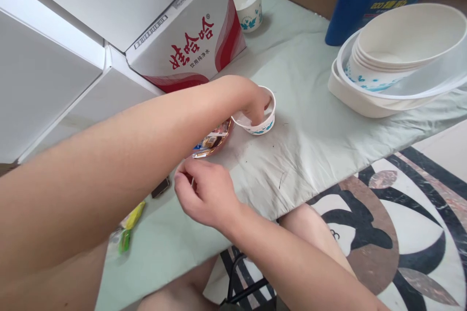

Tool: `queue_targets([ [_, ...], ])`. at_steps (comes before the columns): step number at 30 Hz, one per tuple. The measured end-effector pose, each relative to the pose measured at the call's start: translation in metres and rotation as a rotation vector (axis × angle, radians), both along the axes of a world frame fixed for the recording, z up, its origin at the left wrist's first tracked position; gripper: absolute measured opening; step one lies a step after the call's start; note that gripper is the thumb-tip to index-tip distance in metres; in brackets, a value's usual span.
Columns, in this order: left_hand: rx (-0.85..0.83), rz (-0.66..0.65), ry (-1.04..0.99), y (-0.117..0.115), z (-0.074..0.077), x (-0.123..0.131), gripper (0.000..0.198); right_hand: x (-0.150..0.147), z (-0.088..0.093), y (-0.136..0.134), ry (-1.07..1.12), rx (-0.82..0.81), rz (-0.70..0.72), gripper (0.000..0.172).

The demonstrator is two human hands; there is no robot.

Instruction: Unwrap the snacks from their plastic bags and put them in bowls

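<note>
My left hand [258, 106] reaches across from the left and dips into a white paper bowl [260, 129] with a blue leaf pattern. Its fingertips are hidden inside the bowl, so I cannot see what they touch. Closer to me, my right hand [209, 192] is curled above the table, thumb and fingers together. Whatever they hold, if anything, is hidden. Just beyond it, partly covered by my left forearm, is a gold-rimmed dish [221, 148] with small wrapped pieces [209, 142] in it.
White cartons [189, 34] stand at the left. Another paper bowl [249, 9] sits behind. At the right, stacked paper bowls [412, 34] rest in a white basin [357, 99], before a blue container [350, 5]. A dark object [161, 187] and yellow-green wrapper [133, 221] lie on the cloth-covered table [310, 155].
</note>
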State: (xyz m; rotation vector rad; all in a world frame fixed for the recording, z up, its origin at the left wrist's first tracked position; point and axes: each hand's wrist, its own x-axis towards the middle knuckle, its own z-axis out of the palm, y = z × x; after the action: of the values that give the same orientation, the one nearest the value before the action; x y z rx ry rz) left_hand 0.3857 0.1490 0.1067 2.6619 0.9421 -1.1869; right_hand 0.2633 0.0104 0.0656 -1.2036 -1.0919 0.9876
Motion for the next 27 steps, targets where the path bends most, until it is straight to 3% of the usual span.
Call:
queue_targets([
  [5,-0.082,-0.088,0.034,-0.005,0.013,-0.002,0.090,0.000,-0.001,-0.002,-0.004,-0.005,-0.001,0.012],
  [10,0.012,0.014,-0.167,-0.002,0.034,-0.016,0.059,0.002,0.001,-0.005,0.007,-0.012,-0.009,0.013],
  [13,0.020,0.008,-0.296,0.002,0.041,-0.025,0.047,0.003,0.002,-0.007,0.001,-0.010,-0.013,0.015],
  [17,0.001,-0.094,-0.230,0.002,0.026,-0.034,0.040,0.000,0.002,-0.007,-0.018,0.003,-0.022,0.015],
  [22,0.176,-0.319,-0.255,-0.006,0.003,-0.035,0.039,-0.004,0.002,-0.007,-0.054,0.015,0.000,0.015],
  [27,0.122,-0.159,-0.184,-0.010,0.011,-0.026,0.044,-0.003,0.002,-0.005,-0.039,-0.007,-0.002,0.013],
])
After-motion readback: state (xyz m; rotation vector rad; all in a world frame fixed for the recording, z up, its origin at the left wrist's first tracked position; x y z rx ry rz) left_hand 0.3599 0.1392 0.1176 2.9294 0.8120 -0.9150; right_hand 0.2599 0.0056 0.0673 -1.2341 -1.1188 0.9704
